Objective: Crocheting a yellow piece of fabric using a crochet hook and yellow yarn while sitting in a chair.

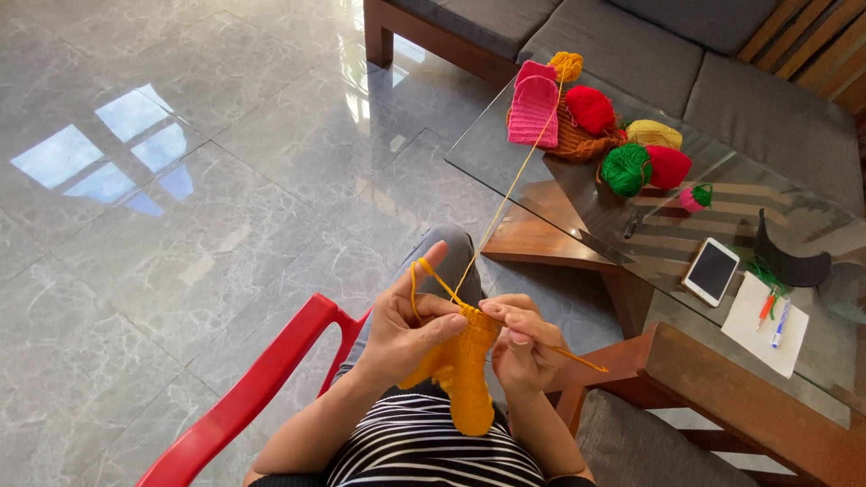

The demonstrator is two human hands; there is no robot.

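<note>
Grey marble floor, glass counter (505, 153) with yarn balls (625, 169).
Left hand (403, 325) fingers pinch the orange knitted piece (465, 374); right hand (521, 343) fingers pinch the crochet hook (577, 358).

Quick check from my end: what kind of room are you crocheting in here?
Most likely a home living room: a grey-cushioned wooden sofa, a glass-topped coffee table bearing yarn balls, and a polished marble-look floor. Both hands work an orange crochet piece.

Both hands (410, 329) (523, 347) grip orange crochet piece (465, 379); yarn balls (627, 169) on glass table (505, 144).
</note>
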